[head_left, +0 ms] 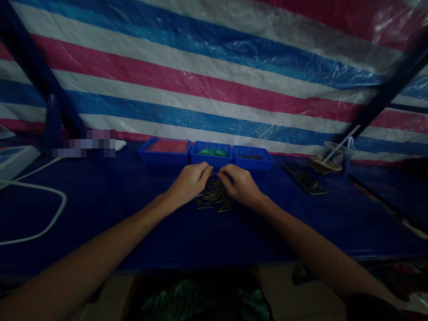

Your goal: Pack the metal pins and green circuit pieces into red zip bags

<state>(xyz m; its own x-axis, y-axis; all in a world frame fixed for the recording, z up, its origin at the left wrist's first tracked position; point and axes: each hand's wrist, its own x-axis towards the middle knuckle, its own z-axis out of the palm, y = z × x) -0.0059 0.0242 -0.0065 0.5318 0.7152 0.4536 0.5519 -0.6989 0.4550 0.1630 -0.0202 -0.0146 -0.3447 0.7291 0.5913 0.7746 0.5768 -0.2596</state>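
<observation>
A loose pile of thin brass-coloured pins (215, 199) lies on the dark blue table (133, 214). My left hand (190, 182) and my right hand (240, 184) meet just above the pile's far edge. The fingertips of both pinch one thin pin between them. Behind the hands stand three small blue trays in a row: the left tray (164, 151) holds something red, the middle tray (211, 153) holds green pieces, and the right tray (252, 158) holds a few dark pins.
A dark phone (305, 178) lies to the right of the trays. A clear plastic cup with a straw (334, 156) stands further right. A white cable (50, 214) loops across the table's left side. A striped tarp (214, 76) hangs behind.
</observation>
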